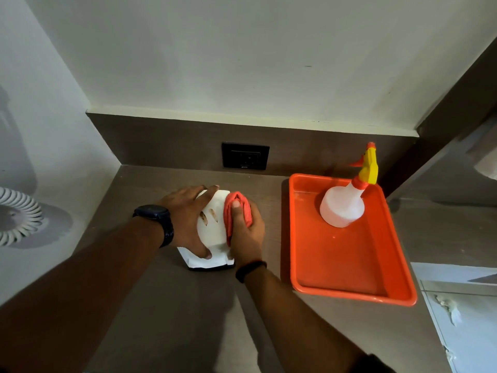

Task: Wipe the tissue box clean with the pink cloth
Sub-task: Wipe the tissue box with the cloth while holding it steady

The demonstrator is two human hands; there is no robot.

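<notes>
A white tissue box (212,230) stands on the brown counter, with two brown smears on its top face. My left hand (188,219) grips the box from the left side, fingers over its far edge and thumb at its near end. My right hand (247,232) presses a folded pink cloth (238,211) against the right side of the box. A dark strip shows under the box's near end.
An orange tray (349,278) sits to the right with a white spray bottle (347,203) standing in its far part. A black wall socket (245,156) is behind the box. A white coiled object (16,216) lies at far left. The counter's right edge (430,332) drops off.
</notes>
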